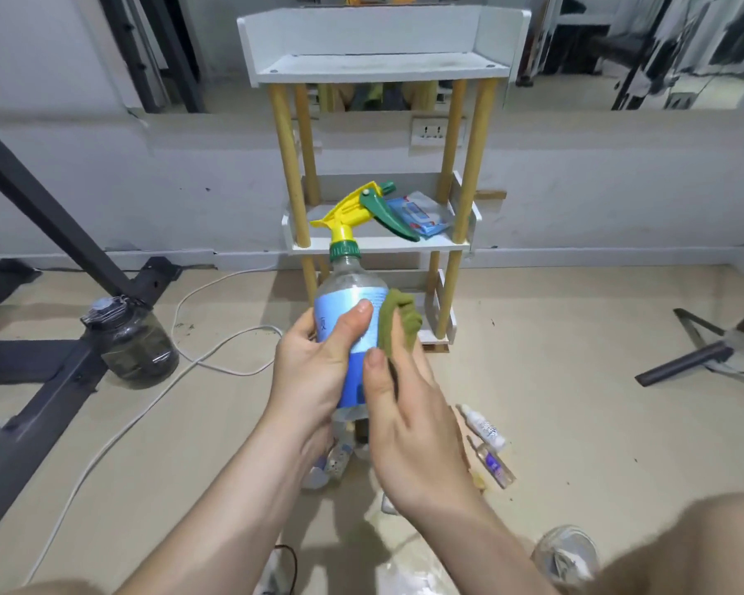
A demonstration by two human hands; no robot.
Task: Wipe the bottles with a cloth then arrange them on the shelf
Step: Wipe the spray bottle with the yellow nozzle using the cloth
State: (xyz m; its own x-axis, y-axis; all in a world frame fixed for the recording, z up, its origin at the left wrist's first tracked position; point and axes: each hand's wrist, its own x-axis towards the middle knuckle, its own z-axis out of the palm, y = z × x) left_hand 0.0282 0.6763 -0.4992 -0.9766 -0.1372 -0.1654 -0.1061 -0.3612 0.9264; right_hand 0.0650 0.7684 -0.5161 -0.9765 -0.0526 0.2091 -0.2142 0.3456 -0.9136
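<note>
**Spray bottle held up for wiping in front of the shelf**

The spray bottle (348,311) is clear plastic with a blue label, a green collar and a yellow head with a green trigger. It is held in the air just near of the shelf (374,247), roughly upright, long axis running bottom to top, nozzle aimed up and to the right. The left hand (314,362) grips it round the label, thumb across the front. The right hand (409,418) pinches a green cloth (398,324) against the bottle's right side.

The shelf's tiers have raised back and side rims and open fronts; a wipes packet (422,214) lies on the right of the middle tier. Small bottles (486,427) lie on the floor near the right wrist. Tripod legs (705,354) stand well to the right, a dark jar (134,341) to the left.
</note>
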